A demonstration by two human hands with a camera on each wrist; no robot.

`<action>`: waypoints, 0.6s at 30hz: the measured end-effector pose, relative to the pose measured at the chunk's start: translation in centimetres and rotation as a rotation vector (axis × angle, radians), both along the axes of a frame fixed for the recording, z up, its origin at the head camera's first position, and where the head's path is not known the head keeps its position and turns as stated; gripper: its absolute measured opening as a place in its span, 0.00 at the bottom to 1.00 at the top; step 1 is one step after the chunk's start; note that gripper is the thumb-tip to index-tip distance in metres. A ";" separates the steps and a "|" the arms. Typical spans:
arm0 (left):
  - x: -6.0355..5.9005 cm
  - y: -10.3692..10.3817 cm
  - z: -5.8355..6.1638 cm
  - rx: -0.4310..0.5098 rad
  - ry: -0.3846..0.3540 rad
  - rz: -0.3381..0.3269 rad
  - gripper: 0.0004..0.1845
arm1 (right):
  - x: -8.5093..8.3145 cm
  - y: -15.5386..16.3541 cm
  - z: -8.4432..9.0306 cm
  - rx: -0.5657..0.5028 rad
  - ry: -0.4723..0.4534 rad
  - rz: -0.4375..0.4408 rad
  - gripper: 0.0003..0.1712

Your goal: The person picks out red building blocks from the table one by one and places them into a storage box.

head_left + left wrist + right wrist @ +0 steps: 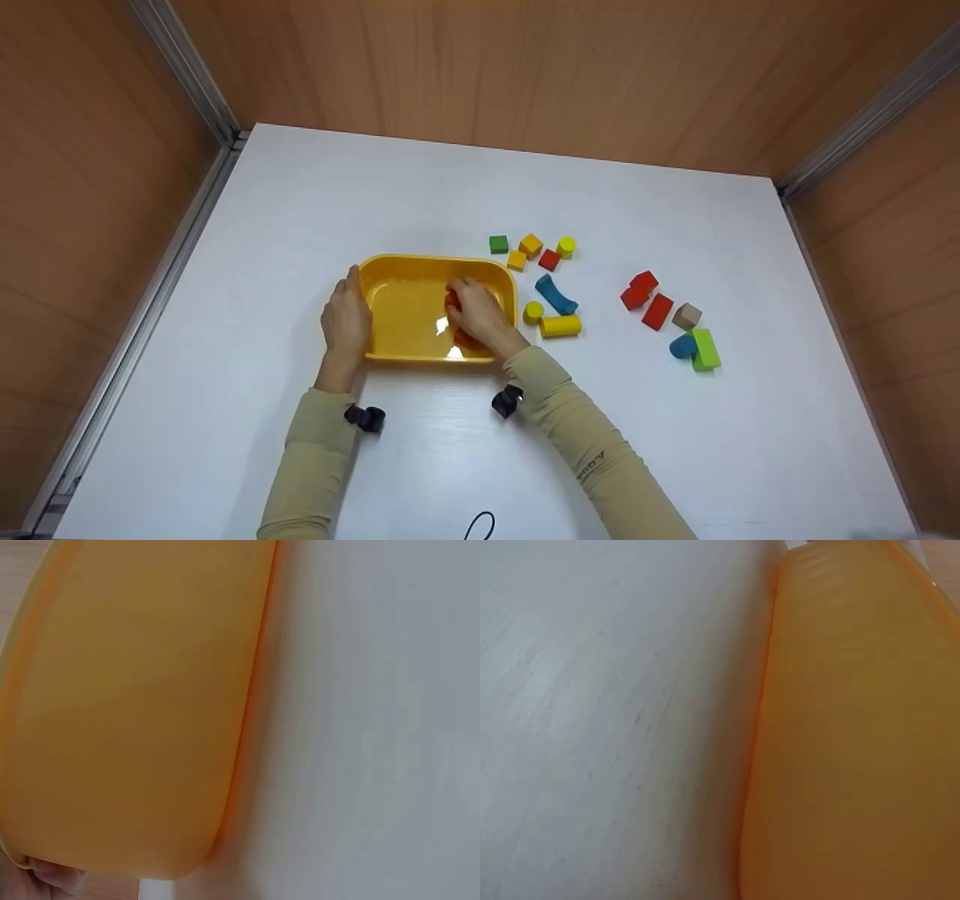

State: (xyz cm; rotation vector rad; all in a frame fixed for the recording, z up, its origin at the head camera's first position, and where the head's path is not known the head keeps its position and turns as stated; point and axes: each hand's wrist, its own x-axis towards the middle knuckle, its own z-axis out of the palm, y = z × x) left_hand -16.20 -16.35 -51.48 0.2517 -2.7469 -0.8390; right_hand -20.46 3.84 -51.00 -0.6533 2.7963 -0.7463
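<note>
You are looking at a yellow tub [420,266] sitting on a white table [420,195], with brown wood-grain walls [487,67] rising around it. Your right hand [476,311] is covering a red block [452,300] inside the tub. Your sleeves [315,450] are showing a pale khaki. Beside the tub you are seeing a green cube [498,244], an orange cube [530,245], a red cube [549,259], a blue arch [555,294], a yellow cylinder [560,325], a tan block [686,316] and a lime green block [704,349].

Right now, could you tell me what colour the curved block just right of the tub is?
Blue: the curved block shows best in the head view.
</note>
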 end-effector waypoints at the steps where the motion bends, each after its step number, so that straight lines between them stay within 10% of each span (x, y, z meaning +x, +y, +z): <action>1: 0.0 0.0 0.0 -0.001 -0.003 0.003 0.20 | 0.0 0.0 0.0 0.001 -0.012 0.001 0.17; 18: -0.2 0.1 0.0 0.004 -0.021 0.028 0.20 | -0.1 -0.3 0.3 0.093 -0.092 -0.011 0.20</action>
